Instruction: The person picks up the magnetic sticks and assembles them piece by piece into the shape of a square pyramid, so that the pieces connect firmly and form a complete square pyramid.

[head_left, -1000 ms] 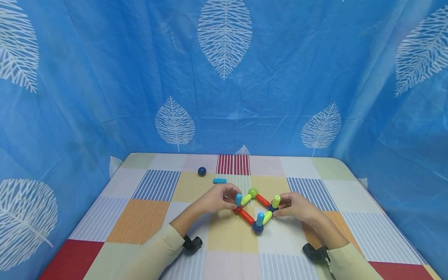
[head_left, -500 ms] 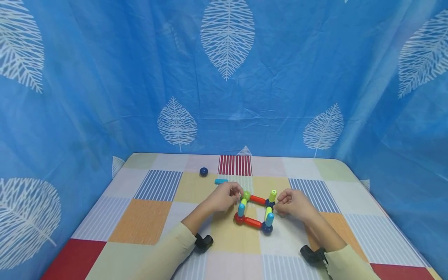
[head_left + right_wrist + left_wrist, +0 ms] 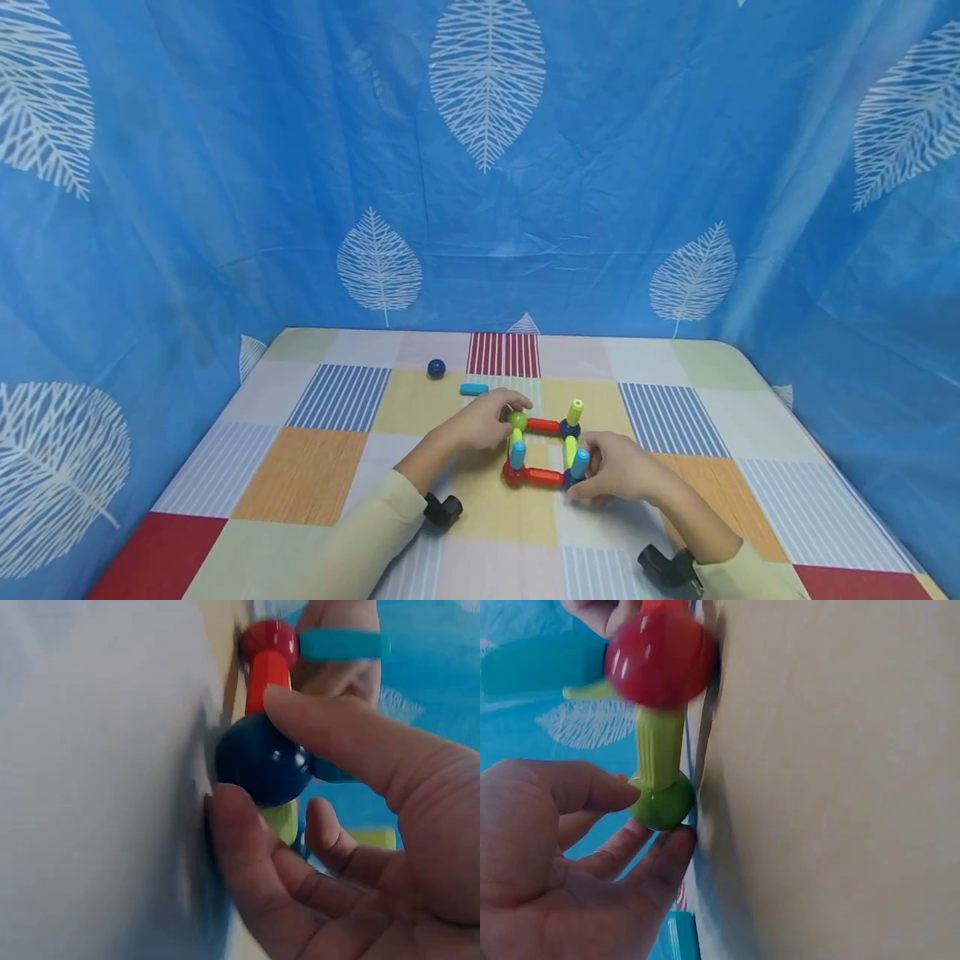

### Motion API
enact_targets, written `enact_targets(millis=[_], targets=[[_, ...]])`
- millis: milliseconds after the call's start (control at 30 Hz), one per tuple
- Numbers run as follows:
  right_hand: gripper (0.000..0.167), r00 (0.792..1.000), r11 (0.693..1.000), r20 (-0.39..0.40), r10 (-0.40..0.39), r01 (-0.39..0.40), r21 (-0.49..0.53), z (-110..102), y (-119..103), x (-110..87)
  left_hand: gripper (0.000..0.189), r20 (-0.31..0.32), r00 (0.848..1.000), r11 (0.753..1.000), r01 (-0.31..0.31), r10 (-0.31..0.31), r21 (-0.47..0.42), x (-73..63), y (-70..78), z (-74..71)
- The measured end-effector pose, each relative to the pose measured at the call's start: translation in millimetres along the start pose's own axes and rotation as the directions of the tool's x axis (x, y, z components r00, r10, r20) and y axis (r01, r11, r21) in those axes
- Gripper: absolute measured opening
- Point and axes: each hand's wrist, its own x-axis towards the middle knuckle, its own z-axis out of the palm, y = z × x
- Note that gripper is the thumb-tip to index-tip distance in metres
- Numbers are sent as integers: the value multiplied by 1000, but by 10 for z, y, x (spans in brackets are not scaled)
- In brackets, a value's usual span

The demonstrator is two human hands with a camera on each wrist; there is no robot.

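Note:
A four-sided frame of coloured sticks and balls lies on the table. My left hand [image 3: 482,422] holds the green ball [image 3: 662,804] at its far left corner, thumb and fingertips around it. My right hand [image 3: 626,468] grips the dark blue ball [image 3: 262,759] at the near right corner. The near left corner is a red ball [image 3: 660,658] with a light blue stick [image 3: 517,454] upright on it. Another light blue stick [image 3: 580,462] stands on the gripped blue ball. At the far right, a yellow-green stick [image 3: 574,412] rises from another dark blue ball [image 3: 570,428].
Beyond my left hand lie a loose light blue stick [image 3: 474,389] and a loose dark blue ball [image 3: 436,368]. A patchwork cloth covers the table [image 3: 315,467]. Blue leaf-patterned curtains [image 3: 480,208] surround its back and sides.
The frame has turned from a diamond to squarer with the table. My left hand has shifted from the red ball to the green one. My right hand has come nearer, onto the near blue ball.

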Motion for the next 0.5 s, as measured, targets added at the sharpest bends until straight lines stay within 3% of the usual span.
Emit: enact_targets(millis=[100, 300, 500], targets=[[42, 999, 998, -30, -42, 44, 52, -69, 91, 77, 39, 0, 1000, 1000, 0, 0, 13, -54, -46, -79], [31, 990, 991, -77, -119, 122, 46, -129, 225, 219, 32, 7, 999, 998, 53, -53, -19, -150, -130, -170], [27, 987, 987, -109, -116, 127, 95, -128, 282, 311, 24, -4, 995, 994, 95, -95, -50, -234, -151, -210]])
